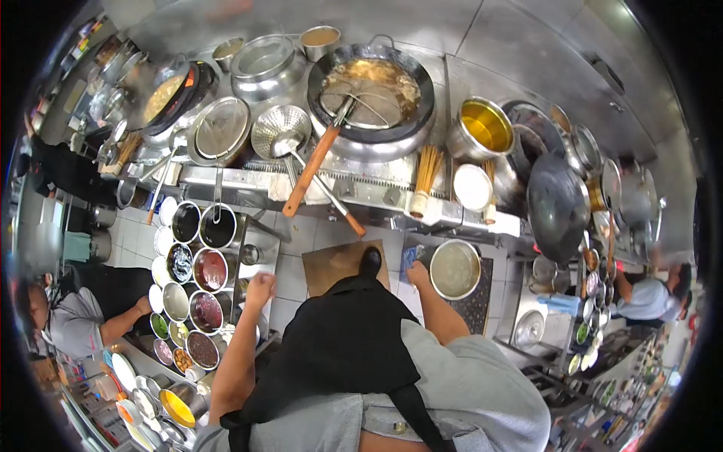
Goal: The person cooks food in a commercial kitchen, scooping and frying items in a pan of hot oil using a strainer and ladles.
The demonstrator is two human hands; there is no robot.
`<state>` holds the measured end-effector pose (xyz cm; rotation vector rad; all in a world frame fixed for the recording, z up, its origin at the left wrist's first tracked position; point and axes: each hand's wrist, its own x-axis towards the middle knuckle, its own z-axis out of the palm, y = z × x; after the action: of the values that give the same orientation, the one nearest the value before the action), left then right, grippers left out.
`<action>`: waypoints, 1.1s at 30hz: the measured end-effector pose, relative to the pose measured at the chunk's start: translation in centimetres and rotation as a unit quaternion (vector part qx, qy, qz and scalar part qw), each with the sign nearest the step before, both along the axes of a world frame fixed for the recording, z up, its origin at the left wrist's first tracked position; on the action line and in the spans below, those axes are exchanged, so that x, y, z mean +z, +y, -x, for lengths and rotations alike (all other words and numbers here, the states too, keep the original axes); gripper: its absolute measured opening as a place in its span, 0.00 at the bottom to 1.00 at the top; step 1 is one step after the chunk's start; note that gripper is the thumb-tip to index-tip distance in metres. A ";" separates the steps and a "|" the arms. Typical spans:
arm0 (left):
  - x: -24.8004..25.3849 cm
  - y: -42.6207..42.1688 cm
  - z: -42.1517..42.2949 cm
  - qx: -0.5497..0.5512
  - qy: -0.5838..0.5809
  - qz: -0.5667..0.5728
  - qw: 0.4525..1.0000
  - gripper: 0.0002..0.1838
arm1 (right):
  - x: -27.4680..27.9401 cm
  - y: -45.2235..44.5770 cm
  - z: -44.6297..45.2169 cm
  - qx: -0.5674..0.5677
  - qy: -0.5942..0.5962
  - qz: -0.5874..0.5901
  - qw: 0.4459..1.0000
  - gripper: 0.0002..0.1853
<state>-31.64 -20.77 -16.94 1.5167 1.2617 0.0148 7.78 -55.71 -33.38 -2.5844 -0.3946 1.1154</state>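
My left hand (261, 290) is curled closed beside the rows of sauce containers, and nothing shows in it. Nearest to it are a metal tub of red sauce (210, 270) and one of dark red sauce (205, 311). On the other side, my right hand (416, 274) is closed at the left of a round metal pot (455, 269) filled with cloudy pale liquid. Right beyond its fingers shows a blue cloth (411, 255); whether the fingers hold it is hidden. Ahead, a wire skimmer (361, 104) with a wooden handle lies across a wok (426, 113) of bubbling oil.
A perforated ladle (280, 129) and a mesh strainer (222, 128) rest on the stove; long handles jut over its front edge. Bamboo brushes (428, 169) and a pot of yellow oil (486, 126) stand right. Co-workers are at left (75, 320) and right (654, 297).
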 end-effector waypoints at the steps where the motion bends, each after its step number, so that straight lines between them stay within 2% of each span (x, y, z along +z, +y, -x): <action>1: 4.5 -0.1 -4.8 -0.016 -0.027 -0.150 0.988 0.18 | 0.6 1.3 -0.7 0.008 -0.088 -0.008 0.996 0.25; 2: 2.6 1.5 -7.4 -0.034 -0.055 -0.227 0.972 0.21 | 2.7 2.6 -1.2 0.040 -0.130 -0.013 0.991 0.27; 3: 4.2 2.3 -10.6 -0.048 -0.044 -0.298 0.952 0.23 | 3.6 3.8 -2.1 0.047 -0.127 -0.018 0.991 0.27; 5: 7.1 3.7 -16.8 -0.081 -0.017 -0.400 0.913 0.30 | 5.2 6.1 -4.0 0.124 -0.141 -0.093 0.978 0.22; 6: 7.6 4.4 -19.2 -0.096 -0.004 -0.432 0.897 0.34 | 8.7 8.1 -4.9 0.167 -0.106 -0.045 0.979 0.14; 8: 8.1 5.4 -22.8 -0.082 0.051 -0.343 0.934 0.39 | 14.7 10.4 -5.1 0.164 -0.200 -0.191 0.947 0.11; 9: 5.2 6.8 -23.3 -0.100 0.065 -0.355 0.927 0.43 | 16.2 11.1 -5.5 0.174 -0.276 -0.272 0.905 0.10; 11: 4.9 7.6 -24.9 -0.122 0.080 -0.283 0.948 0.35 | 19.0 12.8 -6.7 0.140 -0.415 -0.243 0.866 0.12; 12: 5.4 7.6 -25.8 -0.127 0.121 -0.293 0.940 0.24 | 19.6 13.6 -7.6 0.097 -0.385 -0.221 0.891 0.18; 13: 5.9 7.3 -26.1 -0.119 0.122 -0.293 0.941 0.24 | 18.9 14.1 -8.2 0.073 -0.385 -0.191 0.900 0.21; 15: 7.2 6.5 -27.0 -0.104 0.104 -0.373 0.916 0.16 | 16.9 14.7 -10.1 0.038 -0.356 -0.161 0.920 0.28; 21: 8.4 7.2 -27.1 -0.115 0.089 -0.387 0.910 0.14 | 16.6 14.1 -11.1 0.062 -0.365 -0.180 0.911 0.24; 22: 8.4 7.2 -27.0 -0.121 0.081 -0.377 0.915 0.13 | 16.9 13.9 -11.1 0.049 -0.358 -0.222 0.906 0.20; 24: 8.1 7.2 -25.8 -0.117 0.079 -0.381 0.914 0.13 | 15.5 13.8 -11.9 0.074 -0.309 -0.267 0.910 0.19; 25: 7.0 7.6 -25.1 -0.114 0.090 -0.388 0.910 0.13 | 17.3 14.2 -12.2 0.086 -0.134 -0.332 0.930 0.13; 27: 7.5 7.6 -24.0 -0.124 0.074 -0.362 0.921 0.14 | 27.8 15.0 -9.7 0.126 0.146 -0.386 0.902 0.10; 29: 8.2 7.5 -23.6 -0.151 0.089 -0.345 0.922 0.17 | 35.7 14.4 -7.3 0.221 0.299 -0.363 0.854 0.10; 30: 8.5 7.0 -23.6 -0.113 0.047 -0.387 0.914 0.19 | 38.1 14.2 -6.2 0.308 0.270 -0.363 0.837 0.13; 31: 9.1 6.3 -23.7 -0.075 0.003 -0.426 0.902 0.21 | 38.7 14.1 -4.9 0.421 0.140 -0.386 0.809 0.19; 32: 12.7 4.4 -24.2 -0.091 0.028 -0.466 0.880 0.22 | 37.9 13.9 -4.1 0.433 0.102 -0.396 0.803 0.20; 33: 15.5 2.2 -24.6 -0.046 -0.100 -0.387 0.915 0.21 | 37.1 13.8 -3.8 0.443 0.061 -0.406 0.797 0.22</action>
<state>-7.08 -18.54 -1.39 2.1770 1.0578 0.6623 11.57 -41.91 3.76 -1.5033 -1.7235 0.9849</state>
